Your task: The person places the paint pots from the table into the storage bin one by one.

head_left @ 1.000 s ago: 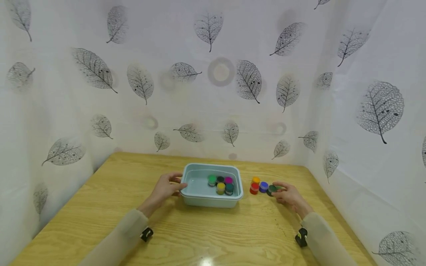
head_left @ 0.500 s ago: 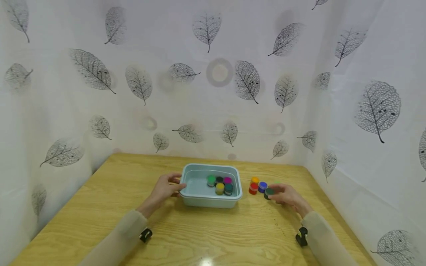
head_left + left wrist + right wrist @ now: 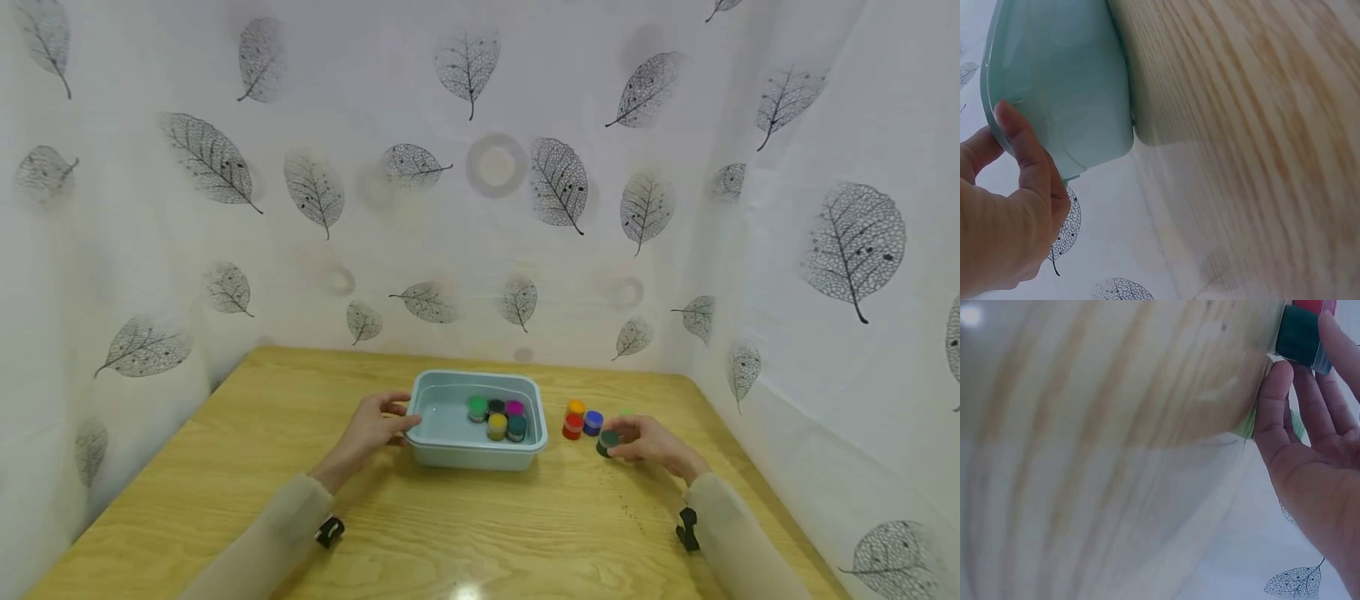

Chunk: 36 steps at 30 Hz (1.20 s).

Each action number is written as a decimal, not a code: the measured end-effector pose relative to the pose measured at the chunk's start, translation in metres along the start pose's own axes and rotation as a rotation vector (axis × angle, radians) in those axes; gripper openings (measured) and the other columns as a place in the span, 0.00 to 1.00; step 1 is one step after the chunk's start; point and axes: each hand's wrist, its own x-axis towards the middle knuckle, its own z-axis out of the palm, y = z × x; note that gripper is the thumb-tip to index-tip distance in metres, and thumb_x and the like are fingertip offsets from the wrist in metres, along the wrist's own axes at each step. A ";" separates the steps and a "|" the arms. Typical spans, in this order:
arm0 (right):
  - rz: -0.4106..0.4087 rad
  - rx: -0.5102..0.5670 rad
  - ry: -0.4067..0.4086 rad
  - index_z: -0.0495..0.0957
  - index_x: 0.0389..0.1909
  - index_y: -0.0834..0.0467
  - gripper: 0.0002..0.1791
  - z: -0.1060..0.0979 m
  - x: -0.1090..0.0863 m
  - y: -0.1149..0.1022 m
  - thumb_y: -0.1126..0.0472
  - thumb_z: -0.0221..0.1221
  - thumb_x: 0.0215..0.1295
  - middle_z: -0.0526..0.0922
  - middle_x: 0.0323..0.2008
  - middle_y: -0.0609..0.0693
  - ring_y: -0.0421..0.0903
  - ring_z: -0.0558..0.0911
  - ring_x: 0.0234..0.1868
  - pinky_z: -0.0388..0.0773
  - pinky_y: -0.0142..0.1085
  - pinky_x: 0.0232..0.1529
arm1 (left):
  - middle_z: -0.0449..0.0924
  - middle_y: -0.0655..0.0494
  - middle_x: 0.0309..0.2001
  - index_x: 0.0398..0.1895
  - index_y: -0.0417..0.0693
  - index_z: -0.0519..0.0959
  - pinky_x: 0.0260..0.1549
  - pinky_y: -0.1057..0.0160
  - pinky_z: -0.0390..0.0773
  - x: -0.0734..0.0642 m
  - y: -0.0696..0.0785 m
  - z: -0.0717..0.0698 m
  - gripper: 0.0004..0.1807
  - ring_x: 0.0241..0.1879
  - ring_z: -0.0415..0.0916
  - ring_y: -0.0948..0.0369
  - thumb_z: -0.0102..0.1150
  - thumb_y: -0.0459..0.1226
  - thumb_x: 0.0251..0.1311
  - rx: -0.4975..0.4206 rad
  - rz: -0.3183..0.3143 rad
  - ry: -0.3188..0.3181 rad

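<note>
A pale blue plastic tub (image 3: 472, 457) stands mid-table, and my left hand (image 3: 375, 427) holds its left rim, thumb (image 3: 1015, 125) on one side and fingers on the other. Inside the tub are several small paint jars, among them a yellow jar (image 3: 497, 427) and a magenta jar (image 3: 515, 407). To the right of the tub my right hand (image 3: 651, 443) pinches a dark green paint jar (image 3: 608, 444) between thumb and fingers. In the right wrist view that dark green jar (image 3: 1298, 334) lies against the thumb; whether it touches the table cannot be told.
Beside the right hand are a red jar (image 3: 573, 427), an orange jar (image 3: 575, 407) and a blue jar (image 3: 592, 422). Behind its fingers a light green jar (image 3: 627, 413) is mostly hidden. A leaf-print curtain (image 3: 495, 242) borders the wooden table (image 3: 465, 533) at the back and sides.
My right hand has taken hold of the dark green jar and drawn it toward me, away from the blue one. The light green jar now shows behind it. The left hand stays on the tub.
</note>
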 end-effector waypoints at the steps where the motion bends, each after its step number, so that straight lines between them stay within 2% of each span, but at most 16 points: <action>1: 0.001 0.007 -0.010 0.70 0.61 0.66 0.30 -0.001 0.000 0.000 0.58 0.67 0.61 0.76 0.59 0.64 0.53 0.77 0.57 0.83 0.37 0.46 | 0.72 0.39 0.45 0.61 0.32 0.72 0.32 0.53 0.87 0.000 0.000 0.000 0.28 0.27 0.79 0.58 0.67 0.28 0.57 0.001 -0.003 0.002; 5: -0.020 0.014 -0.037 0.71 0.59 0.66 0.27 -0.005 -0.002 -0.002 0.59 0.66 0.62 0.76 0.59 0.65 0.57 0.76 0.59 0.83 0.40 0.49 | 0.73 0.39 0.45 0.62 0.32 0.71 0.31 0.56 0.87 0.000 0.002 0.001 0.28 0.28 0.79 0.57 0.67 0.29 0.57 0.010 0.000 0.007; 10: -0.043 -0.003 -0.047 0.72 0.58 0.65 0.27 -0.005 -0.004 -0.007 0.57 0.66 0.62 0.76 0.59 0.63 0.60 0.73 0.63 0.81 0.42 0.54 | 0.73 0.38 0.46 0.64 0.33 0.69 0.31 0.55 0.87 -0.001 0.005 0.001 0.30 0.29 0.78 0.57 0.66 0.30 0.58 0.017 0.003 0.009; 18: -0.115 -0.026 -0.127 0.74 0.54 0.62 0.23 0.004 -0.002 -0.026 0.56 0.67 0.61 0.79 0.54 0.56 0.50 0.77 0.57 0.79 0.36 0.53 | 0.73 0.41 0.45 0.64 0.34 0.69 0.29 0.59 0.86 0.000 0.004 0.000 0.30 0.30 0.78 0.58 0.66 0.30 0.59 0.010 -0.020 0.008; 24: -0.156 0.029 -0.157 0.75 0.52 0.62 0.22 0.016 0.004 -0.044 0.59 0.68 0.59 0.80 0.52 0.56 0.49 0.78 0.53 0.80 0.36 0.51 | 0.73 0.41 0.45 0.64 0.34 0.69 0.29 0.58 0.86 -0.001 0.005 -0.001 0.30 0.28 0.78 0.59 0.66 0.30 0.59 -0.005 -0.017 0.009; 31: -0.163 0.070 -0.143 0.75 0.53 0.62 0.22 0.029 0.010 -0.049 0.60 0.68 0.59 0.79 0.53 0.55 0.49 0.78 0.53 0.80 0.38 0.52 | 0.74 0.40 0.44 0.64 0.34 0.68 0.27 0.61 0.85 0.000 0.002 -0.001 0.30 0.27 0.77 0.59 0.66 0.30 0.58 -0.003 -0.023 -0.002; 36: -0.183 0.188 -0.156 0.72 0.56 0.63 0.22 0.036 0.010 -0.053 0.62 0.65 0.63 0.77 0.57 0.61 0.48 0.80 0.52 0.82 0.43 0.53 | 0.74 0.40 0.45 0.64 0.36 0.69 0.29 0.59 0.86 0.001 -0.001 -0.001 0.30 0.27 0.78 0.58 0.66 0.29 0.58 -0.008 -0.039 0.004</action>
